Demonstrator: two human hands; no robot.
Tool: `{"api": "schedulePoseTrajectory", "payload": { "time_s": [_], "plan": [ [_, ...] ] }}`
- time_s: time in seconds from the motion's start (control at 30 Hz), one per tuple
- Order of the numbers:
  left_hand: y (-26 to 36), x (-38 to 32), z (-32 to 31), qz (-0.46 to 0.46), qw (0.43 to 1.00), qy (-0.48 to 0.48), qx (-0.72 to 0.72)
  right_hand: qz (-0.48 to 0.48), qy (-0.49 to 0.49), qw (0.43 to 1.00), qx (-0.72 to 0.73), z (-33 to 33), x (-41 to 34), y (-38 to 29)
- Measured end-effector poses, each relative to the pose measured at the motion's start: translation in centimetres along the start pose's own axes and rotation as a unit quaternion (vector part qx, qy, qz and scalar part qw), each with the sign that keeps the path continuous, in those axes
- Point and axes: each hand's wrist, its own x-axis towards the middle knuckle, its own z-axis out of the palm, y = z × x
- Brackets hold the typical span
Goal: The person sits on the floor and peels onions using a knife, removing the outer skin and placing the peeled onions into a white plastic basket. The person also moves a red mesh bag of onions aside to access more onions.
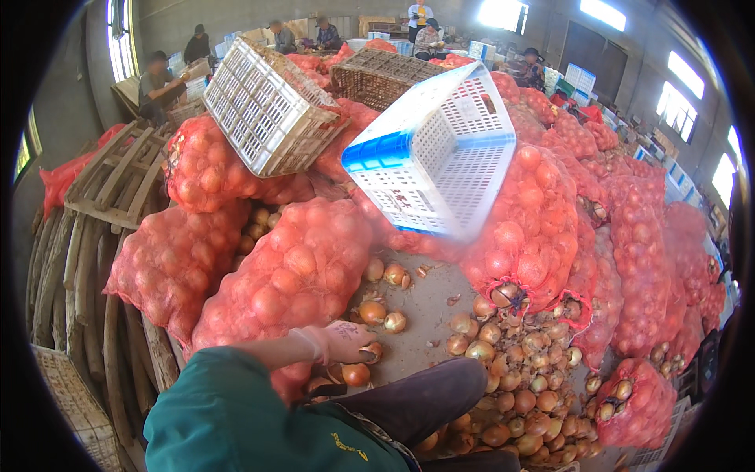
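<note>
My left hand (347, 342), in a pale pink glove with printed marks, has its fingers over a brown onion (371, 353) near the floor. Just below the fingers lies another onion (355, 374), close to my dark shoe. A little farther off, two onions (383, 315) rest on the concrete floor beside a full red mesh sack (283, 277). The wrist passes in front of that sack's lower end. My right hand is out of view. To the right of my knee (454, 377) spreads a large heap of loose onions (519, 377).
A white and blue plastic crate (430, 153) lies tilted on the sacks, beside a dirty white crate (265, 112). More filled mesh sacks (531, 224) stand on the right. Wooden poles (88, 283) and a slatted pallet (118, 177) line the left. Several people sit farther back.
</note>
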Motion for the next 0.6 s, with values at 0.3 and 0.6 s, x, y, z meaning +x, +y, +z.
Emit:
{"api": "schedulePoseTrajectory", "payload": {
  "time_s": [0.3, 0.6],
  "plan": [
    [-0.6, -2.2, -1.8, -0.023, 0.994, 0.088, 0.057, -0.092, 0.026, 0.995, 0.003, -2.7, 6.7, -3.9],
    [-0.6, -3.6, 2.9, -0.095, 0.994, 0.024, 0.044, -0.136, 0.08, 0.988, 0.007, -7.1, 15.6, -8.2]
  ]
}}
